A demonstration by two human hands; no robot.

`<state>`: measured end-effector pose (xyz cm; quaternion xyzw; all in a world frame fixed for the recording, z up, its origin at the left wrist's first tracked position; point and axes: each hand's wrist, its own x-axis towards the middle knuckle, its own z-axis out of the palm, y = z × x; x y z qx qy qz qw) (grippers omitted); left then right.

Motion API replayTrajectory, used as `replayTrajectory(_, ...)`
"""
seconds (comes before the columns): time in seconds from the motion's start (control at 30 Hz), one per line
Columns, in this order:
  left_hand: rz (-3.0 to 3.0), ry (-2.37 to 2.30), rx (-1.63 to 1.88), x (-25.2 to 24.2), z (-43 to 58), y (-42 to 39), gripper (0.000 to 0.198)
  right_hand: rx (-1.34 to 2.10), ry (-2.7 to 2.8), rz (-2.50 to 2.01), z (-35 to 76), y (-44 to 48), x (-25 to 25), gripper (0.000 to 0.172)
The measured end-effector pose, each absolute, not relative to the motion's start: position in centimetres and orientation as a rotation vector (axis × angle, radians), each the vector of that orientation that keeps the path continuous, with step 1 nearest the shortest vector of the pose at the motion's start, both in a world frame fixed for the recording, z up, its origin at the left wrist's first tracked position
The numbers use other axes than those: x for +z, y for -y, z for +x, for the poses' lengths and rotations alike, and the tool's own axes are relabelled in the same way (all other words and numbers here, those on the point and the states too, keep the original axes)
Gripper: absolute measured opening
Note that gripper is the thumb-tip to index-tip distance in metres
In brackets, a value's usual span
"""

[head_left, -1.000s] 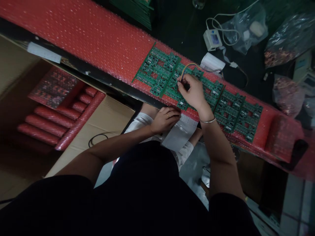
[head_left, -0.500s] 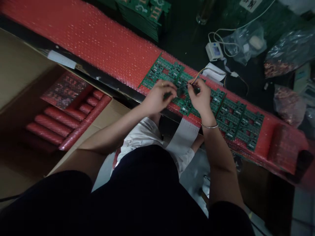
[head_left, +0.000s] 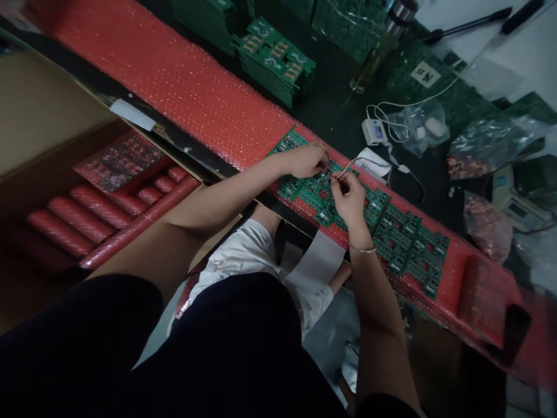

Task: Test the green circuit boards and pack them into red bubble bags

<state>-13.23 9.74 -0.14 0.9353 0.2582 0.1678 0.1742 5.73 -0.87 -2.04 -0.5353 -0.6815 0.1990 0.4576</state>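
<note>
A row of green circuit boards [head_left: 407, 232] lies on red bubble wrap along the bench edge. Above its middle, my right hand [head_left: 349, 194], with a bangle at the wrist, pinches the end of a thin wire lead [head_left: 348, 166]. That lead runs back toward a white connector [head_left: 404, 169] and a small white meter with a display [head_left: 374, 132]. My left hand [head_left: 310, 161] bends over the boards just left of the right hand, fingertips drawn together. Whatever those fingertips grip, if anything, is too small to make out.
Stacked green boards [head_left: 278, 61] stand behind the red bubble wrap [head_left: 187, 87]. A glass bottle [head_left: 378, 52], bags of copper-coloured parts [head_left: 487, 226] and a pale device [head_left: 520, 200] sit farther back. At lower left, an open carton holds red bubble-wrapped rolls [head_left: 80, 217].
My left hand has moved up and right over the boards, its fingers closing near my right hand. The right hand keeps its pinch on the lead. The camera view has shifted.
</note>
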Motion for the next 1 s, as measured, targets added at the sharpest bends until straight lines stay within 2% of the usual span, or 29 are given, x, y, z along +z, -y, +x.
replayTrajectory(0.53, 2.788, -0.955, 0.334, 0.9, -11.6, -8.5, 0.022, 0.521, 1.643, -1.307, 5.8, 0.8, -2.4, 0.014)
replayTrajectory(0.77, 2.655, -0.814, 0.637, 0.0, -13.7, -7.1, 0.034, 0.575, 1.597, -1.293, 6.1, 0.7, -2.7, 0.018)
replayTrajectory(1.0, 2.868, -0.92, 0.416, 0.1, -14.0, -4.4, 0.037, 0.617, 1.437, -1.237, 6.2, -1.4, -1.7, 0.029)
